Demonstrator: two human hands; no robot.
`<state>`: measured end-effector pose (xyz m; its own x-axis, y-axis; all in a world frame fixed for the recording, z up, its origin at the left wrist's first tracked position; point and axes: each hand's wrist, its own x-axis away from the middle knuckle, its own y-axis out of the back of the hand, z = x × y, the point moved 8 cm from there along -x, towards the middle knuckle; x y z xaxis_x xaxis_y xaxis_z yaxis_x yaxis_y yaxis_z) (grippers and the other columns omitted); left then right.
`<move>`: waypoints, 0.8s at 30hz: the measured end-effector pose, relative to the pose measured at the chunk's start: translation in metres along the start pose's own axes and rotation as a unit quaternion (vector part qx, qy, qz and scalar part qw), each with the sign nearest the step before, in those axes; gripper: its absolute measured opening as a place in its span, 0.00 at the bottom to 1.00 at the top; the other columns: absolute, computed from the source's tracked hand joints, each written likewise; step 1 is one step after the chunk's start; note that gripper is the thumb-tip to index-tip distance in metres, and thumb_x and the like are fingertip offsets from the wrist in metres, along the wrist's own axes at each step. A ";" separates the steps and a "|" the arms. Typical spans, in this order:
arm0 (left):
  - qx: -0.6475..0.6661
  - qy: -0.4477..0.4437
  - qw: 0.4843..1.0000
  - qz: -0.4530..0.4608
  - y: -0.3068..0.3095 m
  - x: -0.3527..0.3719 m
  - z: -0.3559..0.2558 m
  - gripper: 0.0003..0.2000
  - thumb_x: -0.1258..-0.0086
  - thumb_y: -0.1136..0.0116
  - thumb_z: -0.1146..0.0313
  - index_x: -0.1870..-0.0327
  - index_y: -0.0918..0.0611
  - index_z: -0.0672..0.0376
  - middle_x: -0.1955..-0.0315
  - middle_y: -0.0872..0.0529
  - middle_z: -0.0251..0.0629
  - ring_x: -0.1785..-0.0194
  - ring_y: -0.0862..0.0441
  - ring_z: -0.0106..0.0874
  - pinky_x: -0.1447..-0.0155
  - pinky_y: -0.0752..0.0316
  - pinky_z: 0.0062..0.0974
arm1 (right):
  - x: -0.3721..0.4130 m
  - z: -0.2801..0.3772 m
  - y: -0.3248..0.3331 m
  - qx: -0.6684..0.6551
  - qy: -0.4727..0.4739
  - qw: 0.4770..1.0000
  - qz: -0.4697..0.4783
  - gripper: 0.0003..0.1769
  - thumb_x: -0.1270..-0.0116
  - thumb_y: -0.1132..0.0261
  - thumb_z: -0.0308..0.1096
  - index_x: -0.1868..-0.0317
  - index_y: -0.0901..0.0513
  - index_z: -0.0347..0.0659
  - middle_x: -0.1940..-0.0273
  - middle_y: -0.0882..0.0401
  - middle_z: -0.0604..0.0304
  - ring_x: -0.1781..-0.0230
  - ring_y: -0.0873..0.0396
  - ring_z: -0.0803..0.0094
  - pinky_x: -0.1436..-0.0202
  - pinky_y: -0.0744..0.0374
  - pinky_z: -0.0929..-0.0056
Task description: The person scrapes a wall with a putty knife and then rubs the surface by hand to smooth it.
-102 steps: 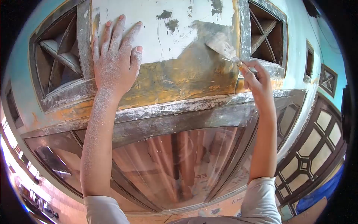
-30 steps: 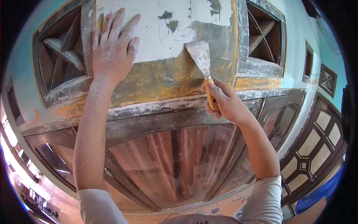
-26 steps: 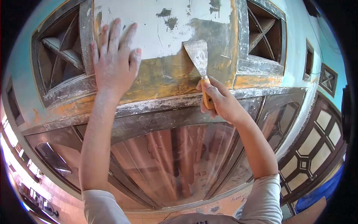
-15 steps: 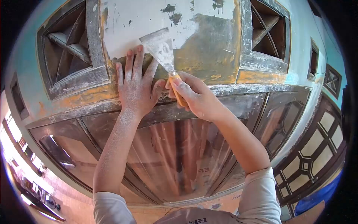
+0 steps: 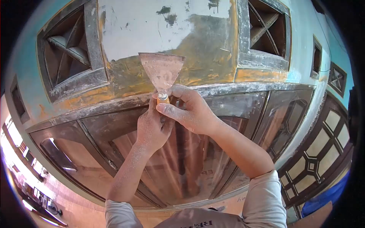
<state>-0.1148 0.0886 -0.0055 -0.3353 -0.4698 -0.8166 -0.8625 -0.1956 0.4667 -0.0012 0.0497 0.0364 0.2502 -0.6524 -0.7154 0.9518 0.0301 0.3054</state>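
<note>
A putty knife (image 5: 163,72) with a wide, dusty triangular blade and a wooden handle points up in front of the wall, its blade edge uppermost. My right hand (image 5: 195,114) grips the handle just below the blade, thumb across the front. From the other side my left hand (image 5: 152,129), powdered with white dust, closes on the same handle; some of its fingers are hidden behind it. Beyond the blade is a wall panel (image 5: 207,49), partly white and partly grey-green with orange-yellow smears.
Recessed openings with crossed wooden bars, one at left (image 5: 70,47) and one at right (image 5: 268,28), flank the panel. Below runs a dusty ledge (image 5: 220,89) above dark wood-framed glass (image 5: 190,159). A patterned door (image 5: 317,152) stands at right; a fan (image 5: 53,207) is at lower left.
My left hand has left the wall and come down to the handle. The putty knife has moved down and left, turning from tilted to nearly upright, its broad face now toward me.
</note>
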 end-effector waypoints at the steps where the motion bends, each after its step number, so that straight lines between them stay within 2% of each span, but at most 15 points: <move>1: 0.006 -0.021 1.000 -0.007 0.000 0.000 -0.007 0.32 0.30 0.34 0.68 0.27 0.33 0.62 0.52 0.12 0.49 0.54 0.09 0.46 0.52 0.14 0.37 | 0.001 0.004 0.004 0.051 0.014 0.999 -0.003 0.16 0.26 0.29 0.39 0.48 0.14 0.33 0.63 0.17 0.60 0.64 0.23 0.79 0.58 0.21 0.73; 2: 0.011 -0.044 0.999 -0.013 -0.001 0.001 -0.013 0.30 0.29 0.34 0.69 0.28 0.32 0.63 0.52 0.12 0.48 0.53 0.09 0.45 0.52 0.14 0.37 | 0.003 0.008 0.007 0.102 0.028 0.994 -0.007 0.17 0.26 0.28 0.40 0.50 0.14 0.33 0.63 0.17 0.57 0.65 0.23 0.77 0.58 0.22 0.72; 3: 0.010 -0.044 0.999 -0.009 -0.007 0.002 -0.014 0.30 0.29 0.34 0.69 0.28 0.32 0.63 0.52 0.12 0.48 0.53 0.09 0.45 0.52 0.14 0.37 | 0.006 0.002 0.009 0.066 -0.020 0.998 0.000 0.17 0.27 0.27 0.42 0.48 0.13 0.36 0.58 0.19 0.62 0.63 0.27 0.82 0.62 0.28 0.77; 4: 0.091 -0.027 0.995 -0.028 -0.012 0.003 -0.011 0.27 0.28 0.37 0.70 0.29 0.31 0.63 0.56 0.12 0.46 0.57 0.09 0.41 0.55 0.15 0.34 | 0.008 0.000 0.011 0.064 -0.020 0.998 -0.001 0.17 0.27 0.27 0.42 0.48 0.13 0.36 0.58 0.19 0.62 0.63 0.27 0.82 0.62 0.28 0.77; 6: 0.169 -0.011 0.984 -0.048 -0.014 0.005 -0.012 0.24 0.26 0.39 0.71 0.31 0.30 0.63 0.59 0.12 0.43 0.62 0.10 0.37 0.58 0.15 0.31 | 0.011 0.011 0.016 0.132 0.074 0.988 -0.010 0.18 0.26 0.28 0.42 0.47 0.13 0.36 0.55 0.20 0.59 0.58 0.26 0.77 0.58 0.28 0.76; 7: 0.214 0.030 0.976 -0.011 -0.017 0.004 -0.012 0.23 0.24 0.41 0.71 0.31 0.29 0.64 0.63 0.13 0.40 0.66 0.12 0.32 0.61 0.17 0.27 | 0.012 0.015 0.017 0.129 0.099 0.987 0.004 0.16 0.26 0.29 0.40 0.49 0.13 0.35 0.54 0.21 0.56 0.52 0.24 0.69 0.51 0.26 0.72; 9: 0.282 0.092 0.955 0.028 -0.024 0.006 -0.022 0.20 0.21 0.46 0.70 0.31 0.28 0.64 0.74 0.17 0.30 0.74 0.19 0.19 0.69 0.23 0.21 | 0.013 0.010 0.032 0.159 0.128 0.979 0.006 0.16 0.27 0.29 0.40 0.51 0.12 0.35 0.55 0.21 0.55 0.51 0.24 0.66 0.48 0.26 0.69; 12: 0.327 0.101 0.939 0.034 -0.044 0.025 -0.017 0.19 0.20 0.46 0.67 0.32 0.26 0.64 0.74 0.19 0.28 0.75 0.20 0.19 0.70 0.23 0.20 | 0.024 0.030 0.076 0.258 0.179 0.949 -0.013 0.17 0.26 0.32 0.43 0.53 0.11 0.35 0.53 0.19 0.52 0.50 0.22 0.60 0.39 0.26 0.60; 13: 0.313 0.122 0.942 0.023 -0.054 0.028 -0.018 0.18 0.19 0.47 0.66 0.34 0.24 0.64 0.75 0.20 0.28 0.76 0.22 0.18 0.70 0.25 0.21 | 0.022 0.024 0.102 0.259 0.169 0.948 -0.074 0.14 0.26 0.34 0.42 0.53 0.10 0.41 0.57 0.16 0.54 0.49 0.22 0.57 0.40 0.27 0.59; 14: 0.316 0.121 0.941 0.024 -0.062 0.023 -0.019 0.18 0.19 0.47 0.66 0.34 0.24 0.64 0.75 0.20 0.28 0.76 0.22 0.18 0.70 0.25 0.21 | 0.024 0.030 0.131 0.313 0.184 0.926 -0.106 0.15 0.23 0.37 0.42 0.51 0.11 0.41 0.56 0.16 0.54 0.50 0.22 0.57 0.41 0.27 0.60; 16: 0.290 0.163 0.942 0.044 -0.082 0.013 -0.017 0.17 0.19 0.47 0.67 0.35 0.23 0.64 0.76 0.20 0.29 0.76 0.22 0.18 0.69 0.26 0.22 | 0.025 0.039 0.189 0.353 0.175 0.893 -0.218 0.17 0.22 0.39 0.45 0.50 0.11 0.42 0.54 0.16 0.54 0.49 0.23 0.58 0.39 0.28 0.58; 18: 0.252 0.167 0.952 0.046 -0.088 -0.008 -0.026 0.15 0.18 0.47 0.67 0.38 0.22 0.65 0.76 0.19 0.33 0.77 0.21 0.23 0.68 0.26 0.27 | 0.012 0.054 0.238 0.480 0.248 0.795 -0.278 0.18 0.21 0.41 0.48 0.46 0.13 0.46 0.51 0.16 0.56 0.45 0.25 0.59 0.35 0.30 0.57; 19: 0.236 0.150 0.959 0.039 -0.087 -0.020 -0.032 0.14 0.18 0.47 0.66 0.40 0.22 0.65 0.76 0.19 0.35 0.77 0.20 0.27 0.68 0.25 0.29 | 0.006 0.060 0.254 0.500 0.241 0.773 -0.307 0.18 0.20 0.42 0.50 0.43 0.14 0.49 0.49 0.17 0.55 0.43 0.25 0.57 0.34 0.31 0.54; 21: 0.239 0.123 0.963 0.020 -0.091 -0.038 -0.039 0.13 0.19 0.47 0.64 0.45 0.21 0.65 0.74 0.16 0.44 0.73 0.16 0.40 0.65 0.23 0.36 | -0.010 0.060 0.278 0.528 0.272 0.736 -0.325 0.20 0.20 0.43 0.54 0.39 0.16 0.55 0.42 0.20 0.54 0.39 0.28 0.52 0.31 0.34 0.50; 24: 0.170 0.143 0.975 0.023 -0.113 -0.031 -0.032 0.13 0.19 0.46 0.64 0.45 0.21 0.65 0.70 0.14 0.48 0.67 0.14 0.46 0.61 0.21 0.39 | -0.011 0.053 0.274 0.563 0.289 0.696 -0.340 0.23 0.21 0.44 0.57 0.35 0.19 0.58 0.37 0.23 0.56 0.35 0.30 0.51 0.28 0.37 0.48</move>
<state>0.0050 0.0973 -0.0223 -0.2991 -0.7012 -0.6472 -0.9411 0.1046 0.3217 0.2476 0.0256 0.1614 0.1496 0.1978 -0.9688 0.2250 -0.9609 -0.1615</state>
